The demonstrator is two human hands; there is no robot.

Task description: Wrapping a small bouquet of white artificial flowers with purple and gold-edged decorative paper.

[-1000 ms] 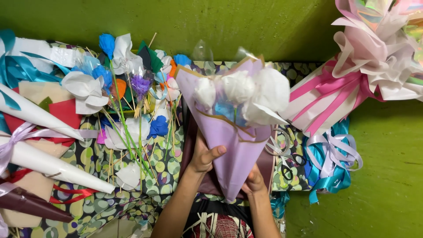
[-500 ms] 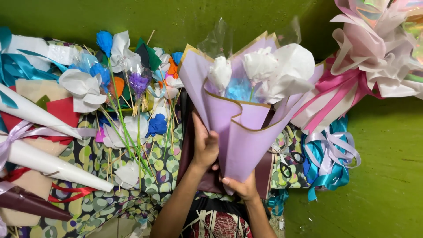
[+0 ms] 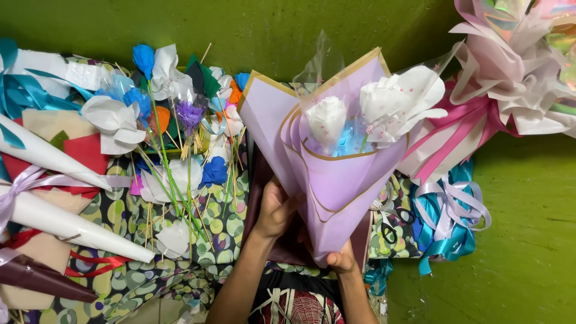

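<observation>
Already the right hand (image 3: 341,261) pinches the bottom tip of the purple bouquet (image 3: 336,174), left hand (image 3: 275,210) fingers curled against its side; above the fingers the wrap looks formed around white flowers (image 3: 327,119), untied; ribbons (image 3: 447,222) lie just right
</observation>
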